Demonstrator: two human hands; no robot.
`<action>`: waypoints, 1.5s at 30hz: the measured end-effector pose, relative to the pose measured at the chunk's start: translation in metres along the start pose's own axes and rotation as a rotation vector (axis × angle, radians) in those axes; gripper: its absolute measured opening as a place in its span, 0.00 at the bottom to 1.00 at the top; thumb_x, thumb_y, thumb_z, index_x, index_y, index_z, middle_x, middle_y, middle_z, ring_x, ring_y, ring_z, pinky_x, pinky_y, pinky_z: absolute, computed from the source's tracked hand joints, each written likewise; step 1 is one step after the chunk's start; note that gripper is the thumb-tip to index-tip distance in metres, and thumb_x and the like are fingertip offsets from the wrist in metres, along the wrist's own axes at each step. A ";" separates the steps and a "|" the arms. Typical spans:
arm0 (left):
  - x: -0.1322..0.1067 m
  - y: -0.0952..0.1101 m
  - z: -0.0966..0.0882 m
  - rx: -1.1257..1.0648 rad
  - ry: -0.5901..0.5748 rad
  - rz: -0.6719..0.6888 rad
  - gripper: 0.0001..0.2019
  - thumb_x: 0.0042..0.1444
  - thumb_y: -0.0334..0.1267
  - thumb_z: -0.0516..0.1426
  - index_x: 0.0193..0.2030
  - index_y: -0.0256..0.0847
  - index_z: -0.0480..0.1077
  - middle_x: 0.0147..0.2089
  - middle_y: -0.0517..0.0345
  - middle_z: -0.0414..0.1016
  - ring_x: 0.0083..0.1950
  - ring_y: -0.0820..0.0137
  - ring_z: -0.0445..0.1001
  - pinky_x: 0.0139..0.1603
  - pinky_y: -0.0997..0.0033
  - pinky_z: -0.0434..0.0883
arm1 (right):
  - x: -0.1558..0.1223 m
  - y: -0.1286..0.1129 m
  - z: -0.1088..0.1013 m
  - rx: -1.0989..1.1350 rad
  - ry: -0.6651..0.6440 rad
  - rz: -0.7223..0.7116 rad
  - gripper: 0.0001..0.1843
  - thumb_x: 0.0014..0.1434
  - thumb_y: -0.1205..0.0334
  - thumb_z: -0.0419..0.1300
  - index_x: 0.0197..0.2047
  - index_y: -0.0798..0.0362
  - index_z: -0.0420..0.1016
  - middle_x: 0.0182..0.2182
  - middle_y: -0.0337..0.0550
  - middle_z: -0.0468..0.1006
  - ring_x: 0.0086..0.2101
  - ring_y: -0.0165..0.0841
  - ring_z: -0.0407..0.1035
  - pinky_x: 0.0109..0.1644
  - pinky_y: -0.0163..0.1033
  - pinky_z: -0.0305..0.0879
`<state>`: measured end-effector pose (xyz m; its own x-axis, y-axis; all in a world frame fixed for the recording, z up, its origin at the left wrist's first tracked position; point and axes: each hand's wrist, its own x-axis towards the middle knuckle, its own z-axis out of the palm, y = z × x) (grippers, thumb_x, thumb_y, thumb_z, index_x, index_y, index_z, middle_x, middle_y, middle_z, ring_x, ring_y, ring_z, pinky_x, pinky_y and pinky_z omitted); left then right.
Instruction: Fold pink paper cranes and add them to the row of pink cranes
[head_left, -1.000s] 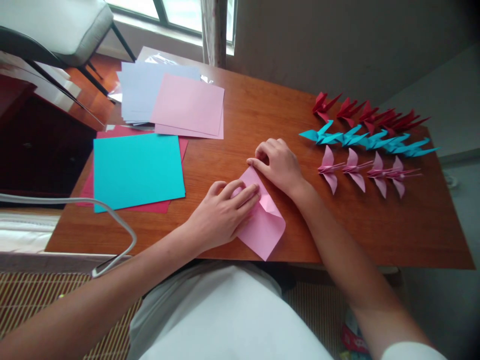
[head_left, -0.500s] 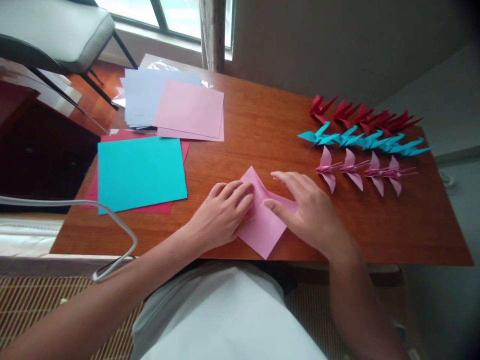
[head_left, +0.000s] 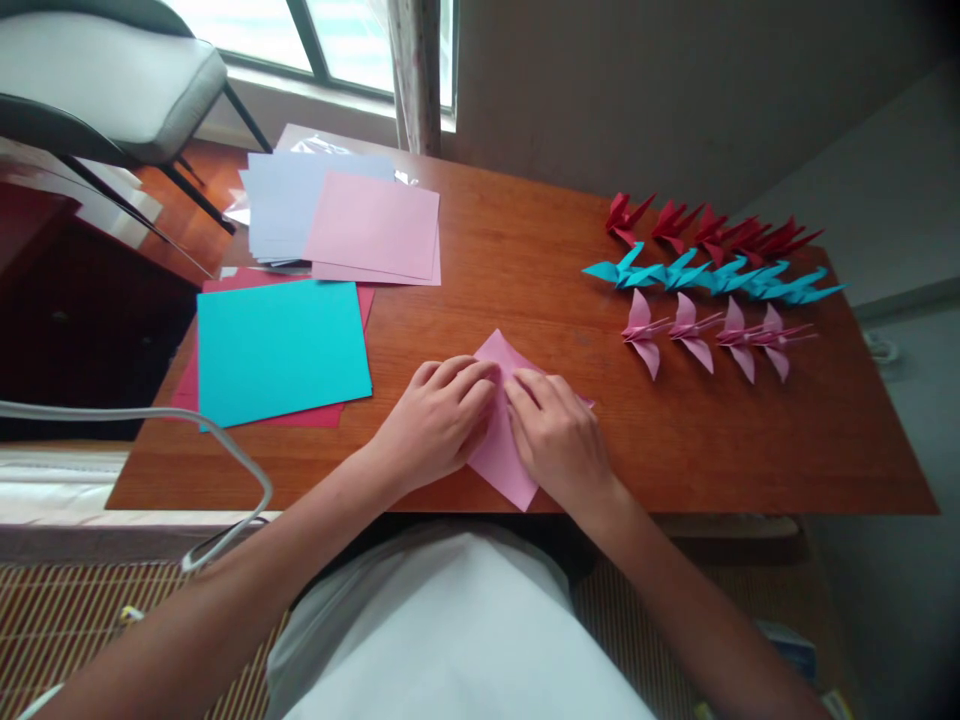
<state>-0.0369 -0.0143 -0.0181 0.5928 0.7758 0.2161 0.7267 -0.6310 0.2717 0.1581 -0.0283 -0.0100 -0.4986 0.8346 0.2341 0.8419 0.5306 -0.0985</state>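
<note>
The smooth wooden table (head_left: 525, 230) gives a hard base for creasing. Near its front edge lies the thin matte pink paper (head_left: 501, 462), partly folded. The left hand (head_left: 439, 420) and right hand (head_left: 559, 435) press it flat without gripping (probably on a crease underneath). Small sharp-winged paper cranes (head_left: 705, 335) stand in rows, well apart.

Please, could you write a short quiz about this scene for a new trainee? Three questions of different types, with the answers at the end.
1. True or false: the left hand and the right hand both rest on the pink folded paper sheet.
2. How many pink folded paper cranes stand in the row nearest the front edge of the wooden table?
3. The large flat paper sheet lying on the red paper sheets is: A turquoise, B yellow, C green?
Key: 1 true; 2 four; 3 A.
</note>
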 end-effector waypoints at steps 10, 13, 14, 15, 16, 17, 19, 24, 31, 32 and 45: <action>0.005 0.013 -0.008 0.156 0.052 -0.411 0.24 0.67 0.44 0.53 0.65 0.35 0.64 0.61 0.40 0.73 0.58 0.50 0.72 0.53 0.53 0.69 | 0.006 0.004 0.004 0.019 -0.122 0.113 0.22 0.72 0.62 0.49 0.65 0.54 0.71 0.65 0.51 0.70 0.53 0.43 0.65 0.53 0.45 0.71; 0.013 0.018 -0.009 0.173 0.010 -0.526 0.21 0.67 0.46 0.54 0.61 0.37 0.67 0.53 0.44 0.76 0.52 0.54 0.76 0.46 0.58 0.71 | 0.007 0.002 0.003 0.020 -0.139 0.109 0.23 0.72 0.62 0.50 0.67 0.55 0.69 0.67 0.50 0.68 0.54 0.44 0.65 0.55 0.46 0.70; 0.015 0.019 -0.009 0.176 -0.007 -0.567 0.17 0.67 0.46 0.54 0.57 0.39 0.69 0.50 0.47 0.77 0.50 0.55 0.77 0.43 0.60 0.70 | 0.007 0.002 0.003 0.017 -0.146 0.112 0.23 0.72 0.62 0.50 0.67 0.55 0.69 0.67 0.50 0.68 0.53 0.44 0.65 0.55 0.47 0.70; 0.018 0.020 -0.010 0.168 -0.020 -0.594 0.15 0.67 0.46 0.54 0.54 0.40 0.70 0.48 0.49 0.78 0.48 0.56 0.78 0.40 0.61 0.70 | 0.008 0.001 0.002 0.014 -0.154 0.119 0.24 0.72 0.62 0.49 0.67 0.55 0.69 0.67 0.50 0.68 0.53 0.44 0.65 0.55 0.47 0.71; 0.020 0.021 -0.010 0.157 -0.030 -0.617 0.13 0.67 0.46 0.55 0.52 0.41 0.70 0.46 0.51 0.79 0.47 0.56 0.78 0.38 0.62 0.69 | 0.009 0.000 0.001 0.010 -0.163 0.126 0.24 0.72 0.61 0.49 0.67 0.55 0.69 0.67 0.50 0.68 0.53 0.45 0.65 0.55 0.47 0.71; 0.022 0.022 -0.011 0.144 -0.038 -0.634 0.12 0.66 0.45 0.55 0.50 0.42 0.70 0.45 0.53 0.79 0.46 0.57 0.79 0.35 0.63 0.68 | 0.011 -0.001 0.001 0.007 -0.173 0.132 0.24 0.72 0.61 0.49 0.67 0.54 0.68 0.67 0.51 0.67 0.53 0.45 0.65 0.54 0.48 0.71; 0.024 0.024 -0.012 0.128 -0.055 -0.658 0.10 0.66 0.45 0.55 0.48 0.44 0.71 0.43 0.56 0.80 0.43 0.59 0.80 0.31 0.64 0.65 | 0.013 -0.002 -0.001 0.007 -0.191 0.138 0.24 0.72 0.61 0.48 0.67 0.54 0.68 0.68 0.52 0.67 0.54 0.45 0.65 0.54 0.48 0.72; 0.017 0.029 -0.013 0.051 -0.017 -0.675 0.11 0.67 0.45 0.54 0.47 0.44 0.74 0.46 0.54 0.81 0.41 0.59 0.81 0.31 0.65 0.66 | 0.016 -0.006 -0.002 0.016 -0.231 0.164 0.24 0.72 0.62 0.47 0.68 0.55 0.66 0.69 0.55 0.64 0.55 0.45 0.66 0.54 0.48 0.73; -0.006 0.020 -0.025 -0.682 0.205 -0.790 0.19 0.61 0.53 0.60 0.47 0.39 0.77 0.41 0.53 0.83 0.38 0.64 0.79 0.37 0.70 0.71 | 0.030 -0.011 -0.007 0.064 -0.304 0.253 0.24 0.72 0.62 0.48 0.68 0.56 0.64 0.61 0.59 0.67 0.54 0.44 0.68 0.50 0.45 0.75; -0.007 0.018 -0.027 -0.810 0.197 -0.833 0.20 0.61 0.55 0.60 0.47 0.39 0.77 0.37 0.55 0.82 0.34 0.66 0.77 0.33 0.71 0.69 | 0.032 -0.011 -0.008 0.068 -0.320 0.261 0.24 0.72 0.62 0.48 0.68 0.56 0.64 0.59 0.59 0.68 0.53 0.44 0.68 0.48 0.45 0.76; 0.010 0.024 -0.024 0.015 0.022 -0.650 0.21 0.69 0.41 0.48 0.63 0.39 0.71 0.55 0.46 0.76 0.51 0.56 0.77 0.44 0.62 0.72 | 0.042 -0.009 -0.013 0.047 -0.348 0.256 0.24 0.71 0.60 0.50 0.68 0.57 0.64 0.56 0.57 0.73 0.50 0.43 0.73 0.41 0.41 0.75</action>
<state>-0.0222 -0.0218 0.0126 0.0233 0.9993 0.0309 0.9397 -0.0324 0.3406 0.1321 0.0002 0.0135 -0.3212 0.9362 -0.1424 0.9413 0.2991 -0.1566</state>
